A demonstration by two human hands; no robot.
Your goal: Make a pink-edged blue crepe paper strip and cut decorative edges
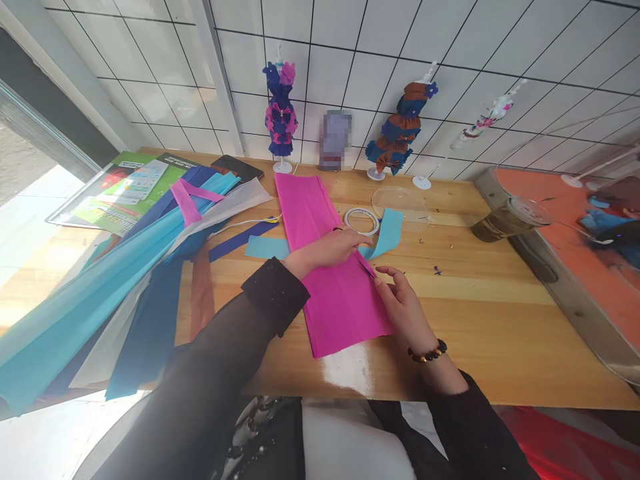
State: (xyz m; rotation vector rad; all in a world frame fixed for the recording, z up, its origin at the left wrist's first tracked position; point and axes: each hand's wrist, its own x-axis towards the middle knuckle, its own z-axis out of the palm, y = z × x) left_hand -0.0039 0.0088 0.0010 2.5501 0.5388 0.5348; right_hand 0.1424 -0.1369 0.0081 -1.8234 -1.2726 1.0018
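A long sheet of pink crepe paper (345, 303) lies on the wooden table in front of me. My left hand (333, 250) rests across it, fingers closed at its right edge. Low on that same edge, my right hand (403, 303) is closed around small dark scissors (367, 268), their blades at the paper; its fingers mostly cover the handles. Just beyond my left fingertips, a light blue paper strip (391, 233) curls upward, beside a white roll of tape (361, 221). Another light blue strip (267, 247) pokes out left of the pink sheet.
Long crepe paper strips (145, 267) in several colours pile up at the left, near a dark phone (237, 168). Decorated paper stands (281, 120) line the tiled wall. A clear lid (403, 207) lies behind the tape; a drink cup (505, 220) stands right.
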